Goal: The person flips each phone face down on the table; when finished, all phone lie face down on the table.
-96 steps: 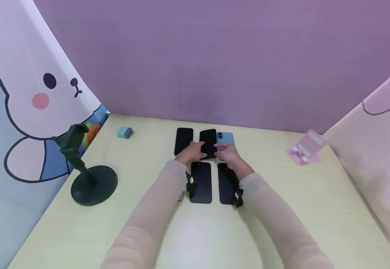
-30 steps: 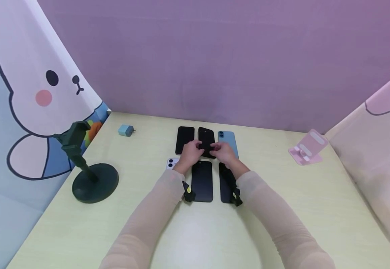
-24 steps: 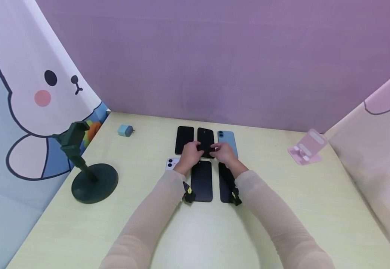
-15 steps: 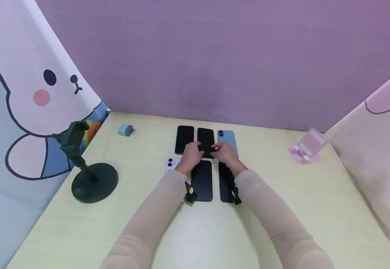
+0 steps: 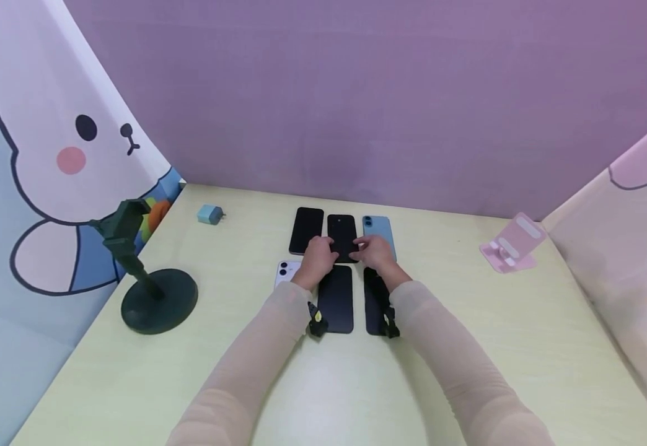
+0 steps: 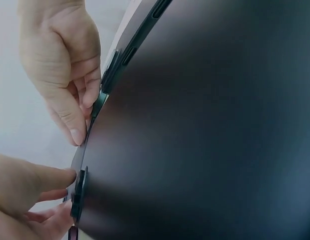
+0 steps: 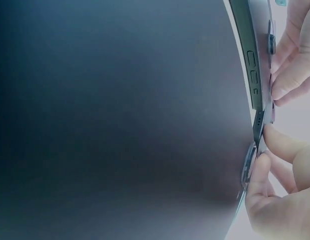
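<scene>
Six phones lie in two rows of three. Both hands are at the black phone (image 5: 342,232) in the middle of the far row. The left hand (image 5: 315,261) holds its left edge between thumb and fingers, and the right hand (image 5: 376,254) pinches its lower right edge. Left of it lies another black phone (image 5: 306,229); to its right is a light blue phone (image 5: 380,226), back up. In the near row, a dark phone (image 5: 335,300) fills much of both wrist views. A pale purple phone (image 5: 286,271) and a dark phone (image 5: 375,303) are partly covered by the arms.
A dark green stand (image 5: 158,301) with a round base is at the left. A light blue charger plug (image 5: 210,214) lies at the back left. On the right stands a pink phone holder (image 5: 513,243). A purple curtain (image 5: 357,105) borders the table's back edge.
The black phone between the hands looked skewed and tilted a second ago; now it sits straighter and flatter in its row. Both hands have kept hold of it, shifting only slightly.
</scene>
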Tool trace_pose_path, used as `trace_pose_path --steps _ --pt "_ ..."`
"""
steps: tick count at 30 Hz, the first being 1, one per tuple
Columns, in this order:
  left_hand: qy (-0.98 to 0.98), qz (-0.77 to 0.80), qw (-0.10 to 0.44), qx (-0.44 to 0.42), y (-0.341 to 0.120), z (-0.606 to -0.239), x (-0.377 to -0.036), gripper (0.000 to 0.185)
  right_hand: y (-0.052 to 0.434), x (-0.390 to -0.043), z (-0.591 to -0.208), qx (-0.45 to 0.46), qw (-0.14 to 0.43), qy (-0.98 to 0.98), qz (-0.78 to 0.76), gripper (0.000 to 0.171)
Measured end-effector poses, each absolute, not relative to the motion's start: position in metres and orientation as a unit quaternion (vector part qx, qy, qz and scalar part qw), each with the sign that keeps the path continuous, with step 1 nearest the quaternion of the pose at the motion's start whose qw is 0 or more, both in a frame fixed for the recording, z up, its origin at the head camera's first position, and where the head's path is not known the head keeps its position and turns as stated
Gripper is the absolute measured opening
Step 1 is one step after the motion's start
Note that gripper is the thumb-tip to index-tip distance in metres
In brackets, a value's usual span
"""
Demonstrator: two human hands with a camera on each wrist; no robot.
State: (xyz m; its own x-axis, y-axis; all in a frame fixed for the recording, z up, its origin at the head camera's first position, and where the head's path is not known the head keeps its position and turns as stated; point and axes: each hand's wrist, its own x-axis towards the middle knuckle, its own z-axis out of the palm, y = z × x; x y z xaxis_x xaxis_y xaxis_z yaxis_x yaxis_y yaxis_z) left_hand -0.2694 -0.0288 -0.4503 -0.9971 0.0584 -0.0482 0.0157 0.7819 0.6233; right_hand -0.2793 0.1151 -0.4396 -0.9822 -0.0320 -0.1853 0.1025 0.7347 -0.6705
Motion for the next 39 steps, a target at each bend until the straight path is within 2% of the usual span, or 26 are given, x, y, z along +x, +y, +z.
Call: trace_pose_path --steps 9,21,29,34,39 --pt "0.962 0.263 0.002 0.066 -0.033 -0.449 -0.269 0.028 0.111 -0.283 -0.439 -0.034 0.119 0.939 -0.32 0.054" --pt "0.957 0.284 0.024 0.052 -0.047 -0.444 -0.272 0.036 0.106 -0.287 -0.432 -0.048 0.139 0.933 -0.328 0.055" --pt "0.939 0.338 -0.036 0.055 -0.096 -0.437 -0.28 0.037 0.088 -0.284 -0.419 -0.076 0.115 0.916 -0.376 0.053" --pt "0.932 0.361 -0.025 0.02 -0.119 -0.438 -0.279 0.038 0.063 -0.281 -0.416 -0.084 0.117 0.916 -0.373 0.056" --pt "0.926 0.378 0.017 -0.006 -0.126 -0.445 -0.278 0.042 0.047 -0.277 -0.419 -0.059 0.143 0.903 -0.401 0.056"
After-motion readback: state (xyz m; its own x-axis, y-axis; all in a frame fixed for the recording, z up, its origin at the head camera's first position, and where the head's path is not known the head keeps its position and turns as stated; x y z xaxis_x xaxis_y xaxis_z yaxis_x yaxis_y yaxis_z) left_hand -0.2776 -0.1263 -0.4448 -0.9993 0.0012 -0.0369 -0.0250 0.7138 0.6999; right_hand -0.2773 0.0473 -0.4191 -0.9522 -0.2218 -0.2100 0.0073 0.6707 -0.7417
